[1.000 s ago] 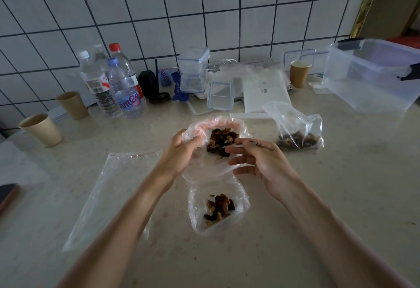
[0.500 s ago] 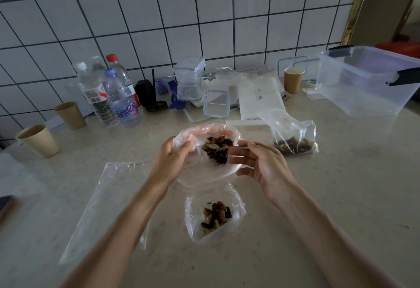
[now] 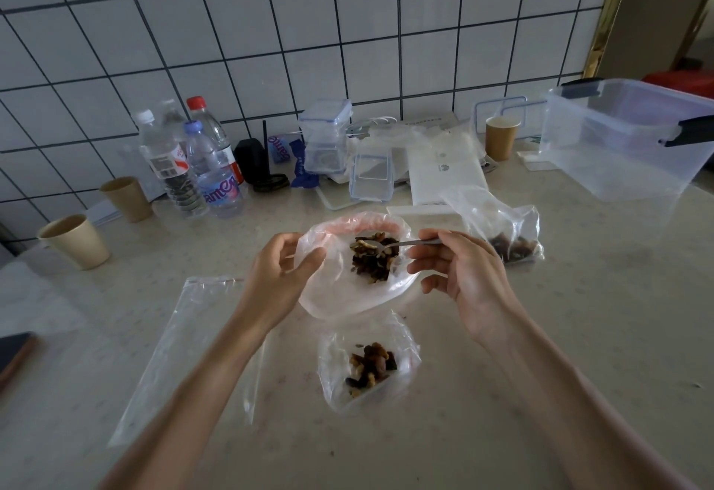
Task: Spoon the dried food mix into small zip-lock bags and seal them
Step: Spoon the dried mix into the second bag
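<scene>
My left hand (image 3: 280,277) grips the rim of a wide clear bag (image 3: 336,296) holding dark dried food mix (image 3: 373,263). My right hand (image 3: 459,277) pinches a metal spoon (image 3: 405,244); its bowl carries some mix above the heap in that bag. Just below, a small zip-lock bag (image 3: 367,366) stands open on the counter with some mix inside. Another small bag (image 3: 502,226) with mix lies to the right, behind my right hand. A large flat empty zip-lock bag (image 3: 181,354) lies on the left under my left forearm.
Water bottles (image 3: 201,165), paper cups (image 3: 75,242), small clear lidded boxes (image 3: 371,176) and a white box (image 3: 444,176) line the tiled wall. A big clear storage bin (image 3: 626,137) stands at the right. A dark object (image 3: 13,350) lies at the left edge.
The spoon has risen out of the heap with mix on it and my right hand has drawn back to the right. My left hand keeps holding the bag rim.
</scene>
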Available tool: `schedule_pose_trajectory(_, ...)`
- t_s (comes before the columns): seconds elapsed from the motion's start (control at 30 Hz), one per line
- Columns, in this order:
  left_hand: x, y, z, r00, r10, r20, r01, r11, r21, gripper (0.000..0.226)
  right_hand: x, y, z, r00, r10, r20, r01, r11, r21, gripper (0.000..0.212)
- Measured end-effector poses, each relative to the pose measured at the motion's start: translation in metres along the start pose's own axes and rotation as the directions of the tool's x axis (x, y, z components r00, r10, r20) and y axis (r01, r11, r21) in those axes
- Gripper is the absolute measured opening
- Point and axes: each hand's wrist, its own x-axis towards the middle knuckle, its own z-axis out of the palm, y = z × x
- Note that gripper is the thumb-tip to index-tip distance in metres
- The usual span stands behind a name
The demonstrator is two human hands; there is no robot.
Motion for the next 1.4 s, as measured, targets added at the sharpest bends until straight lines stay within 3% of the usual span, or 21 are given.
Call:
schedule_pose_trajectory(0.1, -0.011, -0.004, -0.008, 0.993, 0.066, -0.103, -0.053, 0.990, 0.128, 0.045, -0.002, -0.005, 0.000, 0.998, -0.034, 0.050, 0.032, 0.999, 0.037, 0.032)
schedule_pose_trajectory(0.23, -0.041, 0.001, -0.016, 0.950, 0.253, -0.184, -0.214, 0.954, 0.208, 0.014, -0.004, -0.012, -0.002, 0.988, -0.086, 0.131, 0.079, 0.995, 0.060, 0.032)
schedule_pose_trajectory(0.3, -0.056, 0.004, -0.019, 0.955, 0.260, -0.142, -0.230, 0.953, 0.194, 0.009, -0.006, -0.015, -0.002, 0.981, -0.093, 0.169, 0.084, 0.995, 0.060, 0.032)
schedule_pose_trajectory(0.47, -0.086, 0.012, -0.016, 0.982, 0.110, 0.154, -0.119, 0.992, 0.051, 0.049, -0.010, -0.020, 0.000, 0.964, -0.082, 0.254, 0.087, 0.996, -0.007, 0.027)
schedule_pose_trajectory(0.63, -0.089, 0.019, -0.009, 0.980, 0.065, 0.185, -0.077, 0.995, 0.056, 0.015, -0.017, -0.020, 0.003, 0.927, -0.115, 0.358, 0.187, 0.967, -0.173, 0.038)
schedule_pose_trajectory(0.8, -0.087, 0.020, -0.006, 0.989, 0.107, 0.103, -0.115, 0.990, 0.075, 0.013, -0.029, -0.021, 0.010, 0.802, -0.320, 0.504, 0.544, 0.741, -0.395, 0.046)
schedule_pose_trajectory(0.97, -0.092, 0.017, -0.005, 0.993, 0.113, 0.028, -0.115, 0.991, 0.070, 0.014, -0.039, -0.023, 0.013, 0.722, -0.394, 0.569, 0.666, 0.619, -0.416, 0.042)
schedule_pose_trajectory(1.1, -0.092, 0.014, -0.006, 0.993, 0.115, 0.002, -0.114, 0.990, 0.088, 0.014, -0.038, -0.026, 0.015, 0.751, -0.411, 0.516, 0.608, 0.735, -0.301, 0.042)
schedule_pose_trajectory(1.2, -0.091, 0.013, -0.008, 0.990, 0.135, 0.028, -0.138, 0.981, 0.135, 0.014, -0.029, -0.024, 0.014, 0.829, -0.422, 0.366, 0.507, 0.844, -0.175, 0.043)
schedule_pose_trajectory(1.33, -0.086, 0.015, -0.013, 0.987, 0.148, 0.069, -0.154, 0.984, 0.091, 0.023, -0.012, -0.016, 0.007, 0.956, -0.276, 0.096, 0.286, 0.952, -0.109, 0.044)
schedule_pose_trajectory(1.4, -0.078, 0.015, -0.016, 0.990, 0.139, 0.026, -0.140, 0.989, 0.051, 0.023, -0.005, -0.011, 0.005, 0.983, -0.184, -0.012, 0.181, 0.978, -0.102, 0.043)
